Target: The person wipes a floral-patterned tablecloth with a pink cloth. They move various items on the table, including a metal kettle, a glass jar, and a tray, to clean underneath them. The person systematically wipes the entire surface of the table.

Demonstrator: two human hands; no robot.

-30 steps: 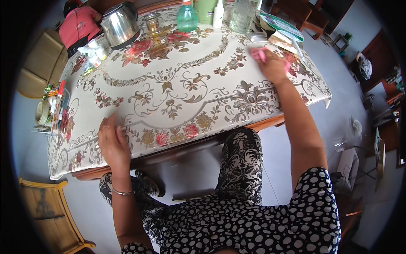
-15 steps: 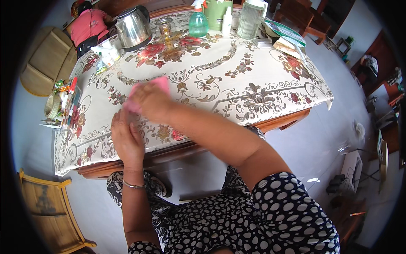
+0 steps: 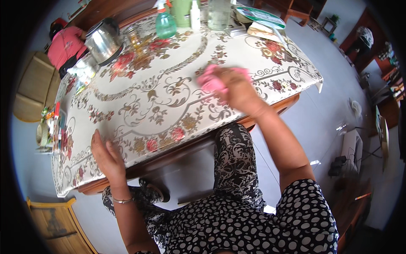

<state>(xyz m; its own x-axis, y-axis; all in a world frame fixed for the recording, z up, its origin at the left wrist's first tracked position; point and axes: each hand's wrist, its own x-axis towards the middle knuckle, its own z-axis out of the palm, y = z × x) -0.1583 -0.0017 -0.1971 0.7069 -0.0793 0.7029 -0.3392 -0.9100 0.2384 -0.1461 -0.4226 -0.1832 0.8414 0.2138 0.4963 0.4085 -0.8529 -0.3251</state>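
Note:
A pink cloth (image 3: 208,80) is bunched under my right hand (image 3: 237,89), which presses it onto the floral tablecloth (image 3: 169,67) right of the middle. The fingers curl over the cloth and are slightly blurred. At the table's near left edge, my left hand (image 3: 108,157) rests beside the tablecloth's border, fingers stretched out and thumb apart, holding nothing. A bracelet circles the left wrist.
At the far side stand a steel kettle (image 3: 102,42), a glass jar (image 3: 133,36), a green spray bottle (image 3: 165,23), a white bottle (image 3: 195,16) and a ribbed pitcher (image 3: 218,15). A person in pink (image 3: 67,46) is at the far left; wooden chairs (image 3: 59,224) flank the table.
My right hand has swept the pink cloth from left of the middle to the right. My left hand, formerly next to it, now sits apart, nearer the left edge. The view has shifted.

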